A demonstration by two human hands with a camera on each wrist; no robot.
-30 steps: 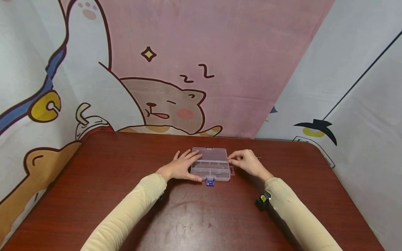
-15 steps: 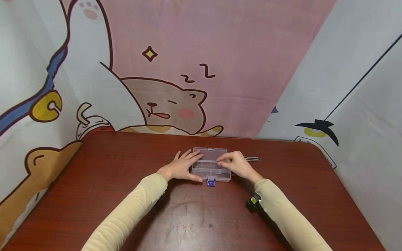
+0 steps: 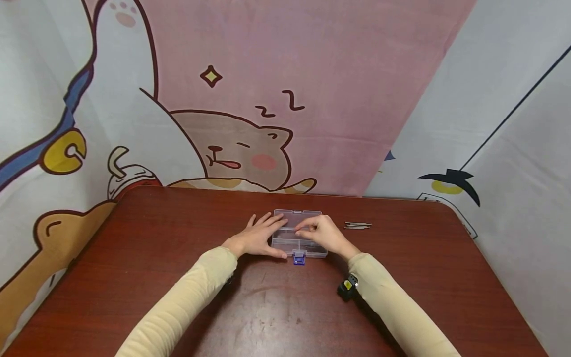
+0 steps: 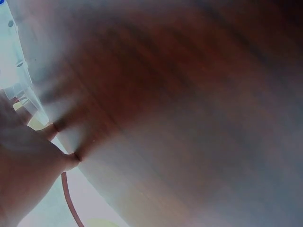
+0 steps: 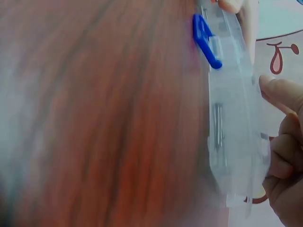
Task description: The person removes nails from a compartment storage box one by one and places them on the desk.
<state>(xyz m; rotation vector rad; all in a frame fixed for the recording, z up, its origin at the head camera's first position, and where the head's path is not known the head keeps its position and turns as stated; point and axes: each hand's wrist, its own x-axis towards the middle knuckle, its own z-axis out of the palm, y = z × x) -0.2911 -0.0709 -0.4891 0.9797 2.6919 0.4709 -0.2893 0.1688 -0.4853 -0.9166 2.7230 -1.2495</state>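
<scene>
A clear plastic compartment box (image 3: 278,245) lies with its lid (image 3: 292,218) folded back and its blue latch (image 3: 299,259) toward me. My left hand (image 3: 256,238), fingers spread, rests along the box's left side. Over the middle compartments my right hand (image 3: 327,235) brings thumb and index fingertips close together; I cannot tell whether they pinch something. Thin metal rods (image 5: 218,125) show through the box's wall in the right wrist view. To the right, several more metal rods (image 3: 358,225) lie side by side on the table.
The box stands on a brown wooden table (image 3: 267,307), nearer its far edge. Behind the table hangs a cartoon-printed cloth (image 3: 334,99). A small black wrist camera (image 3: 347,288) sits under the right sleeve, low over the table.
My right hand has moved left from beside the box's right edge to over its middle, uncovering the rods on the table. The left hand and the box have stayed put.
</scene>
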